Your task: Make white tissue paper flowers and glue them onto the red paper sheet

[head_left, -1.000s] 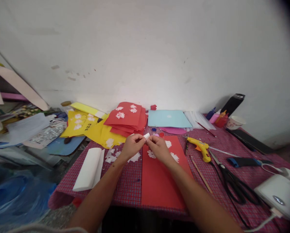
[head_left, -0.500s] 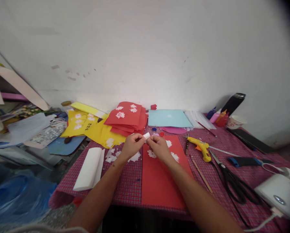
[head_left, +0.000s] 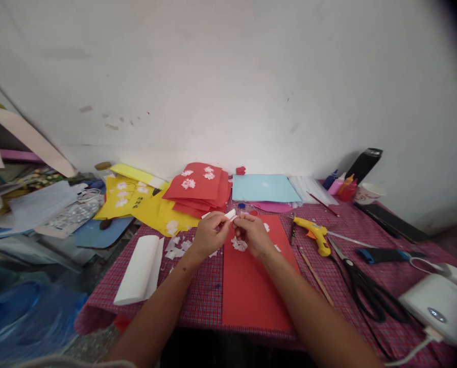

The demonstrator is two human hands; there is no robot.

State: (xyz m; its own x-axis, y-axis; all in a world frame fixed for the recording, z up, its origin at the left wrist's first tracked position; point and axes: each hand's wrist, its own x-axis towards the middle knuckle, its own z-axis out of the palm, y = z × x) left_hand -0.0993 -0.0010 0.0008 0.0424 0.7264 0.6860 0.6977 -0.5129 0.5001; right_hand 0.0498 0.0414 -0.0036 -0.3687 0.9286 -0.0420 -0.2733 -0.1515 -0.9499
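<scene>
Between my two hands is a small piece of white paper (head_left: 231, 213), pinched above the top of a red sheet. My left hand (head_left: 212, 233) grips it with thumb and forefinger closed. Fingers of my right hand (head_left: 252, 232) are pressed together at its right end. Below them, the red sheet (head_left: 253, 296) lies flat with white ruffled paper flowers (head_left: 239, 244) near its top, partly covered by my right hand and forearm. Torn white paper scraps (head_left: 177, 248) are scattered left of my left hand.
At the left is a folded white paper (head_left: 138, 271). Red cards with flowers (head_left: 195, 181) and a light-blue sheet (head_left: 264, 188) lie at the back. To the right are a yellow glue gun (head_left: 315, 235), black scissors (head_left: 366, 283), a utility knife (head_left: 385, 255) and a white device (head_left: 437, 306).
The white paper piece is tilted more and looks narrower between my fingers. My right hand has turned slightly and shifted a little. The view has moved slightly.
</scene>
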